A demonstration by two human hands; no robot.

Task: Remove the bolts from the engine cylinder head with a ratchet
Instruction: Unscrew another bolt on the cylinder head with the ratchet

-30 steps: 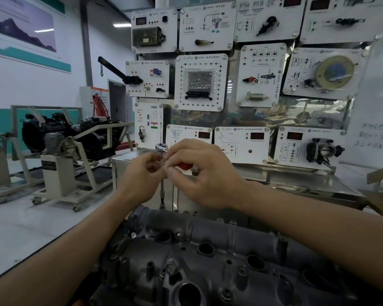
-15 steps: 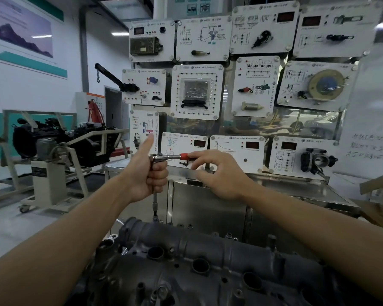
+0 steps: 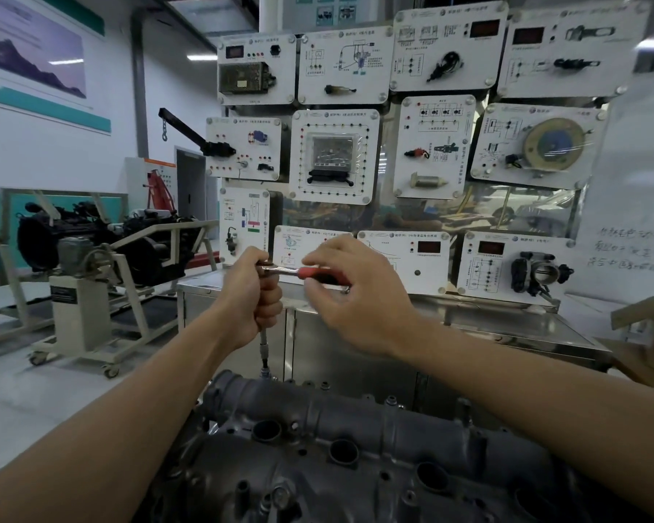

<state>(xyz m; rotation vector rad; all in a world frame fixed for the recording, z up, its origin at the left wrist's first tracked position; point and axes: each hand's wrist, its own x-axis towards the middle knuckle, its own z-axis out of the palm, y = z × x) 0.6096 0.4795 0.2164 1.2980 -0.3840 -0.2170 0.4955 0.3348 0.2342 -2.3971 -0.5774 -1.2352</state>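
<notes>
A grey engine cylinder head fills the lower middle of the head view, with round bores and small bolts along its far edge. A ratchet with a red handle stands over its far left corner on a long extension bar, whose socket sits on a bolt. My left hand grips the top of the extension just under the ratchet head. My right hand holds the red handle, which points right.
A steel cabinet stands right behind the head, with a wall of white training panels above it. An engine on a wheeled stand sits at the left. A cardboard box is at the right edge.
My left thumb, raised half a second ago, has folded down onto the ratchet head. My right hand has closed more fully over the red handle, which has swung slightly toward me.
</notes>
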